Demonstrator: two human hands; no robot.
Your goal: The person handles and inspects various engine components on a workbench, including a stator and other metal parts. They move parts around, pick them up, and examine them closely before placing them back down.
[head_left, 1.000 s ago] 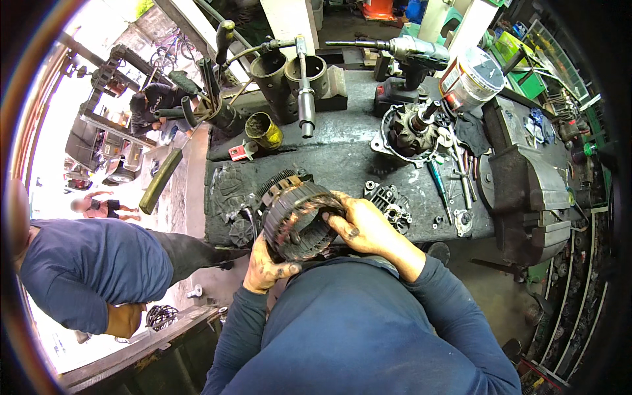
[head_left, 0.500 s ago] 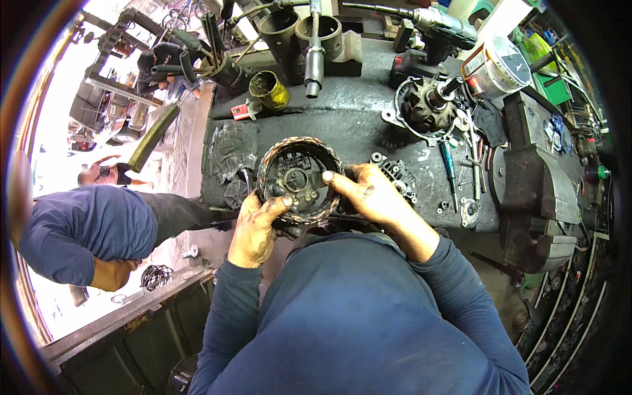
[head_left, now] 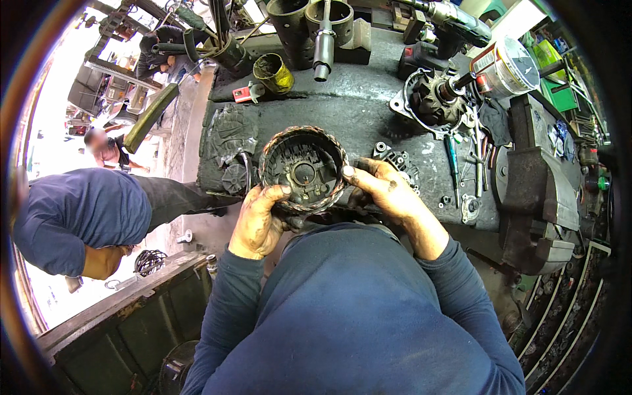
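Both my hands hold an alternator stator (head_left: 268,148), a dark ring with copper windings round its rim, over the bench's near edge. Its open side faces up, and a dark end housing with a round central opening shows inside. My left hand (head_left: 257,220) grips the lower left, thumb on the rim. On the right side, my right hand (head_left: 388,191) has its thumb at the rim and its other fingers partly hidden behind. Just beyond that hand lies a small dark metal part (head_left: 397,160). An alternator housing with a finned rotor (head_left: 438,99) stands farther right.
The dark bench (head_left: 355,99) carries a yellow can (head_left: 273,74), a red-and-white box (head_left: 247,93), a power tool (head_left: 454,23), a teal screwdriver (head_left: 452,168) and a white bucket (head_left: 503,69). A bench vise (head_left: 536,191) stands right. Another person (head_left: 85,220) is at the left.
The stator has shifted slightly right and tilted, showing more of its inner wall. My right thumb has moved from over the opening out to the rim. The view has shifted a little.
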